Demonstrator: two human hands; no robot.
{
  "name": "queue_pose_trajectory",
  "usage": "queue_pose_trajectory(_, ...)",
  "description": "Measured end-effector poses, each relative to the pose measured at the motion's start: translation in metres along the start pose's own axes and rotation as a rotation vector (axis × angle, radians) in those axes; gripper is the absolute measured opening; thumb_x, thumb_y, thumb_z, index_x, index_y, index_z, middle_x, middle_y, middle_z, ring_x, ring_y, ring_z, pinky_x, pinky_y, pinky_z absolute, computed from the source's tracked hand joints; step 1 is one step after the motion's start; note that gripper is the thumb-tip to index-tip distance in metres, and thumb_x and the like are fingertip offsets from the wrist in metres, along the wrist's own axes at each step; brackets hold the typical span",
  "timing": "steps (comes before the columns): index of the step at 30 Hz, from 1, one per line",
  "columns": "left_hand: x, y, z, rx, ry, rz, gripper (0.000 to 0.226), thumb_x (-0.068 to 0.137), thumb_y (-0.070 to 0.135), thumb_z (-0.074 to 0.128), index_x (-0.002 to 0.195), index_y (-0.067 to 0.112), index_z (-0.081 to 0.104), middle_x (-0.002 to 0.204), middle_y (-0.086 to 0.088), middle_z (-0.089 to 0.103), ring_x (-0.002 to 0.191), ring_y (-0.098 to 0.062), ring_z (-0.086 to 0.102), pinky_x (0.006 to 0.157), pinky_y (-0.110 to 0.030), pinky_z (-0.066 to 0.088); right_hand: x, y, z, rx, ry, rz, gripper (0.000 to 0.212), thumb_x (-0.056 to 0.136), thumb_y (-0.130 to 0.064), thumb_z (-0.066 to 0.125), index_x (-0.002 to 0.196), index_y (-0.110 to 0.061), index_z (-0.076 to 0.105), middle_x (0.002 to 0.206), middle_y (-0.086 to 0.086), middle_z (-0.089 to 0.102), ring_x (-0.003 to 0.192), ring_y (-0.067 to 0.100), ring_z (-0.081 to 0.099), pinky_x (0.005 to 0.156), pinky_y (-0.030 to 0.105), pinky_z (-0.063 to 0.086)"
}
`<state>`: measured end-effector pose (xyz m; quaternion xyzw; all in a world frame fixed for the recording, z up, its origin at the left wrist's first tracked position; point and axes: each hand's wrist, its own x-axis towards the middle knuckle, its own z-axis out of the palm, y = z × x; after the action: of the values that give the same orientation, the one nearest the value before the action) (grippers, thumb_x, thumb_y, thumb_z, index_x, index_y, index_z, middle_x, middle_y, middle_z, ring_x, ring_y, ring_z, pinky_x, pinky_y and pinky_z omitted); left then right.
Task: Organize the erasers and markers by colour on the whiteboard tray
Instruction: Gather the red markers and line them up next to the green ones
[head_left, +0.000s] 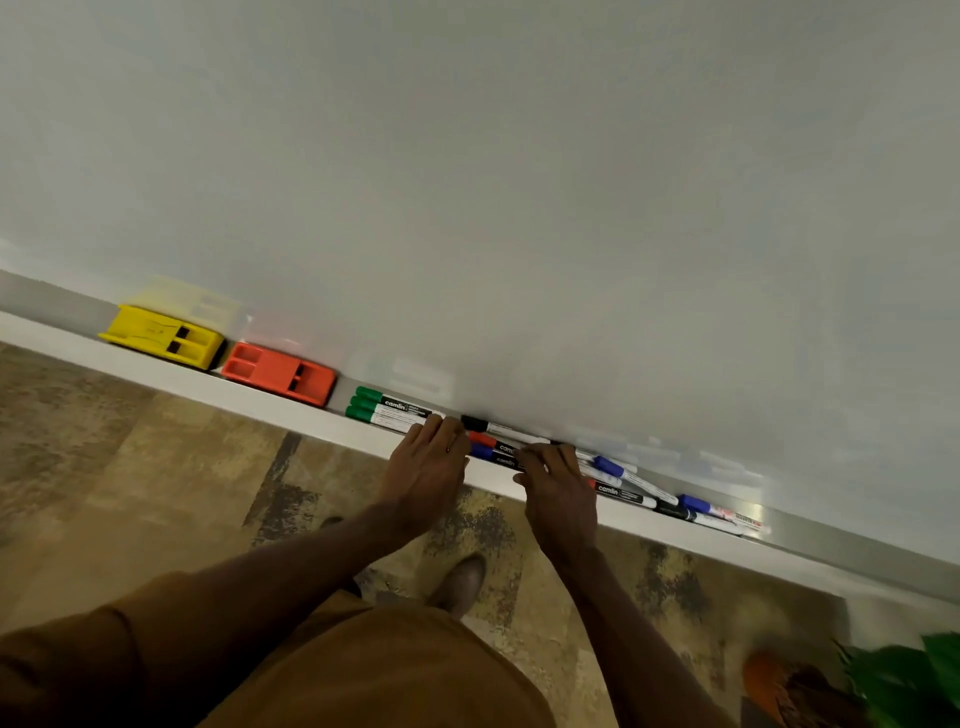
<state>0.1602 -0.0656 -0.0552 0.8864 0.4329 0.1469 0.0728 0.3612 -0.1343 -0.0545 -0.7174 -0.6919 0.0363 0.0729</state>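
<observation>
On the whiteboard tray (291, 406) a yellow eraser (163, 338) lies at the left, an orange-red eraser (280, 373) beside it. Three green markers (387, 410) lie together to its right. My left hand (428, 467) rests with its fingertips on the right ends of the green markers. Between my hands lie a black marker (491, 427), a red marker (491, 443) and a blue marker (493, 457). My right hand (558, 486) has its fingers on these markers' right ends; whether it grips one is unclear. More blue, black and red markers (644, 491) lie mixed further right.
The whiteboard (519, 182) rises right behind the tray. Below are a patterned floor, my shoe (462, 582), and a green plant in an orange pot (904, 675) at the bottom right.
</observation>
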Motion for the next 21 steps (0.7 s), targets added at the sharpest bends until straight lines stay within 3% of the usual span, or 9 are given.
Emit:
queue_pose_trajectory(4,0.020,0.004,0.005,-0.039,0.011,0.041,0.022,0.084,0.002,0.074,0.106,0.005,0.071,0.111,-0.014,0.070,0.100,-0.033,0.065,0.083,-0.045,0.059,0.004,0.009,0.001,-0.030,-0.037,-0.027,0.038,0.076,-0.010,0.088,0.110,-0.013,0.072,0.105,0.005,0.070,0.106,0.026,0.062,0.064,0.035,0.057)
queue_pose_trajectory(9,0.031,0.008,0.011,-0.022,-0.089,0.100,0.033,0.076,0.001,0.083,0.107,0.003,0.070,0.110,-0.016,0.071,0.099,-0.034,0.067,0.082,-0.044,0.061,0.008,0.020,-0.004,-0.039,-0.069,-0.066,0.039,0.079,-0.015,0.087,0.114,-0.015,0.071,0.104,0.004,0.068,0.105,0.025,0.061,0.060,0.035,0.058)
queue_pose_trajectory(18,0.029,0.012,0.023,0.004,-0.129,0.118,0.014,0.088,0.009,0.069,0.101,0.007,0.070,0.101,-0.012,0.072,0.090,-0.030,0.066,0.079,-0.043,0.057,0.004,0.038,-0.006,-0.076,-0.089,-0.083,0.033,0.080,-0.013,0.084,0.111,-0.015,0.074,0.108,0.004,0.067,0.106,0.023,0.061,0.062,0.032,0.058)
queue_pose_trajectory(21,0.028,0.012,0.026,-0.025,-0.090,0.121,0.014,0.100,0.021,0.064,0.102,0.008,0.071,0.102,-0.009,0.071,0.092,-0.029,0.066,0.079,-0.043,0.056,0.004,0.043,-0.009,-0.069,-0.083,-0.082,0.030,0.078,-0.015,0.086,0.106,-0.015,0.074,0.107,0.005,0.067,0.106,0.024,0.062,0.061,0.032,0.056)
